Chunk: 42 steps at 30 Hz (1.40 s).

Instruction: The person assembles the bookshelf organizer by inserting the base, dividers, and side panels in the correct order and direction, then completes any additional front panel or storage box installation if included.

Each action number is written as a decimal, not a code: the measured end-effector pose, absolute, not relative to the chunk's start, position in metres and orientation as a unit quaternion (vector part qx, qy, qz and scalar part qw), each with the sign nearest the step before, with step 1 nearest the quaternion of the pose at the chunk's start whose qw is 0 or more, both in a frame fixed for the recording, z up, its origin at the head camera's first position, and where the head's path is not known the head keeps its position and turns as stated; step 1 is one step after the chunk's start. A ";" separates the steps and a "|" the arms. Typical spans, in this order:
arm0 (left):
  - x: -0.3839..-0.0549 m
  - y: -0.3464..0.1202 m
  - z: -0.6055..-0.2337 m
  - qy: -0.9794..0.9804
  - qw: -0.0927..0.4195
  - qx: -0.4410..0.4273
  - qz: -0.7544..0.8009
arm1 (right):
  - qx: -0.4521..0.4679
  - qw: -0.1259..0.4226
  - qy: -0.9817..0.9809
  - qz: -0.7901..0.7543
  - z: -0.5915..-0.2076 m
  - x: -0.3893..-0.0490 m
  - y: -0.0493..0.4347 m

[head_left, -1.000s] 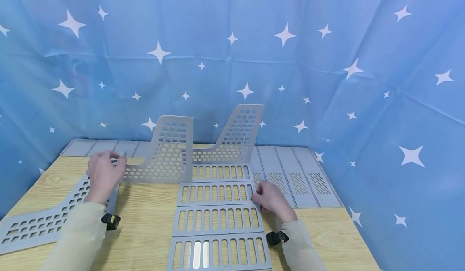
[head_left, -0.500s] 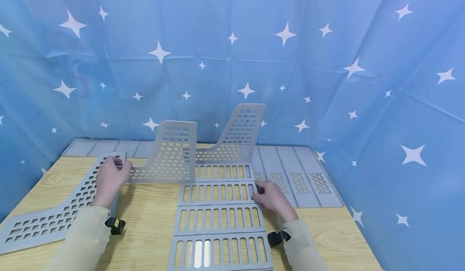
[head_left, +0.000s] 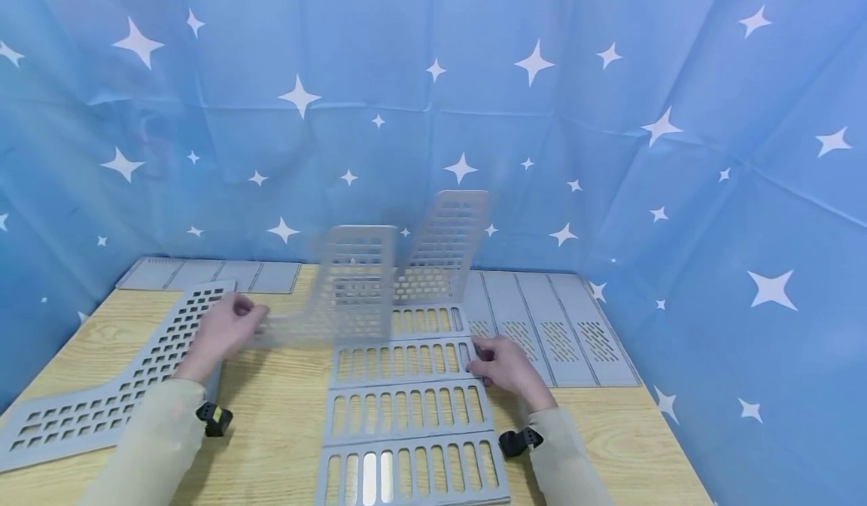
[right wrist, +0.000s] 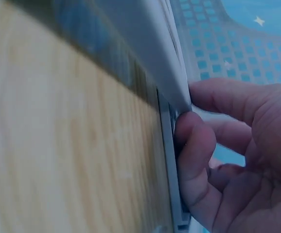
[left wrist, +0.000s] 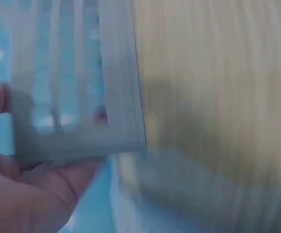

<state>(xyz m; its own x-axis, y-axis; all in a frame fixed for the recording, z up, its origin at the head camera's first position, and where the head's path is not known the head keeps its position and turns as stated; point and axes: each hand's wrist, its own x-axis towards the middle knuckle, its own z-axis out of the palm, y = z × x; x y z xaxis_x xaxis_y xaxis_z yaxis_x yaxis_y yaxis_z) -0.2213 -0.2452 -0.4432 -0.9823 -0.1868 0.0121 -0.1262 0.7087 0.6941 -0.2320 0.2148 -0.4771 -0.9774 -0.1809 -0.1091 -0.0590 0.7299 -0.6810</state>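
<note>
In the head view, my left hand [head_left: 226, 329] grips the low left end of an upright grey perforated side panel [head_left: 388, 284], blurred by motion. The left wrist view shows fingers and thumb on either side of that panel's end [left wrist: 116, 73]. A second upright side panel [head_left: 463, 269] stands behind it, also blurred. Between and in front of them, a slotted grey folding panel [head_left: 406, 440] reaches toward the near table edge. My right hand [head_left: 508, 367] pinches its right edge. In the right wrist view, thumb and fingers meet at a pale panel edge [right wrist: 167, 63].
A flat L-shaped perforated panel [head_left: 101, 399] lies at left, partly under my left forearm. Flat grey folding panels lie at the back right [head_left: 569, 374] and back left [head_left: 196, 272]. A blue star-print curtain [head_left: 406, 32] hangs behind the wooden table [head_left: 271, 431].
My left hand has moved right, carrying the front upright side panel rightward across the rear one. The rear panel's top has shifted slightly left. My right hand keeps its place at the slotted panel's edge.
</note>
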 end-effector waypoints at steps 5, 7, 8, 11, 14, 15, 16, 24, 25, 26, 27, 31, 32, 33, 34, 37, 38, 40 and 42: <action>-0.229 -0.215 -0.449 -0.915 0.062 0.068 -0.392 | -0.083 0.091 0.924 -0.361 -0.478 -0.231 0.209; -0.229 -0.212 -0.450 -0.906 0.064 0.082 -0.410 | -0.084 0.096 0.923 -0.363 -0.478 -0.231 0.208; -0.228 -0.213 -0.450 -0.903 0.057 0.087 -0.418 | -0.084 0.097 0.923 -0.363 -0.477 -0.231 0.208; -0.223 -0.214 -0.449 -0.895 0.028 0.103 -0.434 | -0.078 0.101 0.924 -0.360 -0.475 -0.231 0.210; -0.211 -0.214 -0.442 -0.898 -0.012 0.110 -0.426 | -0.070 0.094 0.928 -0.353 -0.472 -0.231 0.210; -0.208 -0.213 -0.439 -0.900 -0.026 0.109 -0.421 | -0.067 0.093 0.929 -0.352 -0.471 -0.231 0.210; -0.205 -0.211 -0.436 -0.901 -0.039 0.107 -0.418 | -0.062 0.091 0.930 -0.352 -0.469 -0.231 0.209; -0.206 -0.197 -0.431 -0.889 -0.077 0.099 -0.440 | -0.041 0.092 0.925 -0.366 -0.470 -0.229 0.208; -0.207 -0.196 -0.431 -0.888 -0.077 0.098 -0.442 | -0.042 0.092 0.924 -0.369 -0.471 -0.229 0.207; -0.207 -0.195 -0.432 -0.887 -0.077 0.097 -0.445 | -0.044 0.093 0.924 -0.369 -0.472 -0.228 0.207; -0.208 -0.193 -0.433 -0.884 -0.078 0.095 -0.450 | -0.047 0.092 0.923 -0.370 -0.473 -0.228 0.207; -0.212 -0.180 -0.436 -0.883 -0.087 0.077 -0.455 | -0.058 0.089 0.924 -0.368 -0.475 -0.228 0.208; -0.213 -0.177 -0.436 -0.883 -0.090 0.074 -0.454 | -0.060 0.088 0.924 -0.368 -0.475 -0.228 0.208; -0.214 -0.173 -0.437 -0.884 -0.091 0.071 -0.453 | -0.062 0.088 0.924 -0.367 -0.475 -0.228 0.209; -0.215 -0.170 -0.437 -0.886 -0.090 0.068 -0.449 | -0.062 0.089 0.923 -0.368 -0.476 -0.228 0.209; -0.217 -0.162 -0.440 -0.879 -0.089 0.065 -0.465 | -0.058 0.091 0.923 -0.370 -0.476 -0.228 0.209; -0.217 -0.159 -0.441 -0.874 -0.091 0.062 -0.473 | -0.057 0.091 0.922 -0.371 -0.476 -0.228 0.209; -0.217 -0.155 -0.443 -0.868 -0.093 0.054 -0.485 | -0.055 0.091 0.921 -0.374 -0.477 -0.228 0.209; -0.216 -0.151 -0.445 -0.868 -0.093 0.049 -0.486 | -0.056 0.093 0.919 -0.379 -0.477 -0.228 0.208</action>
